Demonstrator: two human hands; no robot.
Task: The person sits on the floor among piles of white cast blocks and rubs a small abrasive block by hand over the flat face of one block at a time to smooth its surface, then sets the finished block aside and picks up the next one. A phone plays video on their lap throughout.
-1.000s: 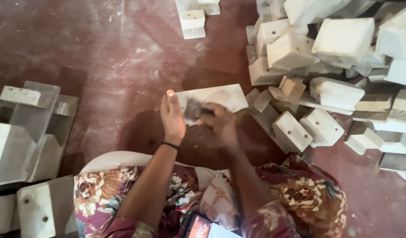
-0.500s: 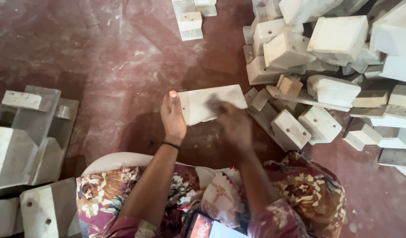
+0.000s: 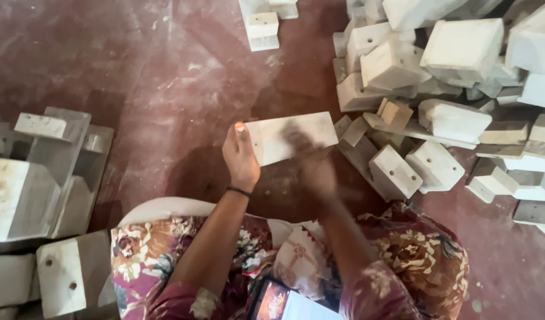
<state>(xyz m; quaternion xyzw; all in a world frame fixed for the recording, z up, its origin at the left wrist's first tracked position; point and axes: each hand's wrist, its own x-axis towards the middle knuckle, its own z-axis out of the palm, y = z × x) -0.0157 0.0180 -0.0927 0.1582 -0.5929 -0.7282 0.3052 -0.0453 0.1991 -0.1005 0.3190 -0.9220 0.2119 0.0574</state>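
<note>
Dusty red floor (image 3: 136, 77), pale wooden blocks (image 3: 438, 77) heaped at its right edge. Left hand (image 3: 241, 157) grips a flat pale board (image 3: 290, 137) above the lap; right hand (image 3: 311, 163) blurred against its face, grip indeterminate.

A heap of pale wooden blocks (image 3: 450, 89), some drilled with holes, lies on a dusty red floor (image 3: 136, 65). Larger assembled wooden pieces (image 3: 41, 178) stand opposite, two small stacked blocks (image 3: 263, 26) farther off, and a lit phone (image 3: 278, 302) rests on floral cloth (image 3: 154, 255).

Dusty red floor (image 3: 136, 77) under heaps of pale wooden blocks (image 3: 438, 77)
</note>
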